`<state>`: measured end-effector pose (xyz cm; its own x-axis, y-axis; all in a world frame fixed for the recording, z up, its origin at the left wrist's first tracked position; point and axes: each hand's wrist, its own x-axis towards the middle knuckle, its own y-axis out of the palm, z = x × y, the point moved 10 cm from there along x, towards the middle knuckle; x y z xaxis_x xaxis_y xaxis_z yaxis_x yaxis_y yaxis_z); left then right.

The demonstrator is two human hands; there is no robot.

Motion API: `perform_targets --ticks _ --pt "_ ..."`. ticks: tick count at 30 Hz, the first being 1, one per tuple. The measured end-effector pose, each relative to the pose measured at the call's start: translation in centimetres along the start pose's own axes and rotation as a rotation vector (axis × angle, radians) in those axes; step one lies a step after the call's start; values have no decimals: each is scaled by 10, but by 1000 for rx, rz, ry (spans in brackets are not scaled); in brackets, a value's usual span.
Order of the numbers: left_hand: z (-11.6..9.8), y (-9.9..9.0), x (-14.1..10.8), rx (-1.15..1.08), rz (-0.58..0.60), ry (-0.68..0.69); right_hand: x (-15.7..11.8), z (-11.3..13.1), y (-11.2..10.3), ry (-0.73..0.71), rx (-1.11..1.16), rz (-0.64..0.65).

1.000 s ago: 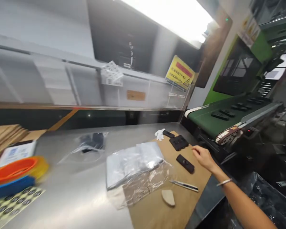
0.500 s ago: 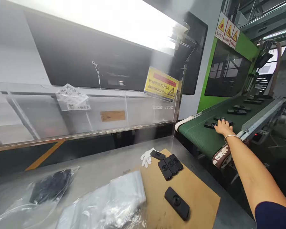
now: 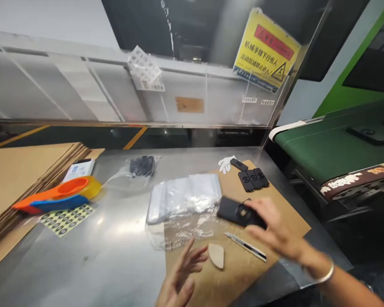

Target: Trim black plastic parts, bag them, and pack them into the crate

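Note:
My right hand, blurred and wearing a bracelet, grips the right end of a long black plastic part with a round recess, over the brown cardboard sheet. Whether another part lies under it, I cannot tell. My left hand is raised at the bottom centre, fingers apart, with nothing in it. Beside its fingertips lies a small beige piece. A box cutter rests below the held part. Several black parts sit together at the sheet's far end, near a white glove.
Clear plastic bags lie mid-table. Leftward are a bag with black contents, an orange-and-blue tape dispenser, a sticker sheet and stacked cardboard. A green conveyor belt with black parts stands at right.
My right hand has moved from the belt to above the cardboard and now holds a black part. My left hand has come into view. The camera has turned left and downward.

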<state>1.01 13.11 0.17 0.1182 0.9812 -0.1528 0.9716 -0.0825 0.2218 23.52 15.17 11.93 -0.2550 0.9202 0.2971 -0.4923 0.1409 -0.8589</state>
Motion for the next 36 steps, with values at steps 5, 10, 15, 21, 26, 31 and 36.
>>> perform_targets --ticks 5,10,15,21,26,31,36 --pt "22 -2 -13 -431 -171 -125 -38 106 111 -173 245 166" --pt "8 -39 -21 -76 -67 67 -49 38 162 115 -76 -20" --pt "-16 -31 -40 334 169 404 -58 33 172 117 33 -1" --pt "-27 -28 -50 521 135 579 -55 151 103 -278 389 40" --pt "-29 -24 -57 541 147 640 -51 174 101 -309 287 21" --pt "-19 -30 -53 460 124 469 -60 178 102 -387 330 -18" --pt "-12 -27 -51 282 158 337 -53 163 97 -236 369 -11"
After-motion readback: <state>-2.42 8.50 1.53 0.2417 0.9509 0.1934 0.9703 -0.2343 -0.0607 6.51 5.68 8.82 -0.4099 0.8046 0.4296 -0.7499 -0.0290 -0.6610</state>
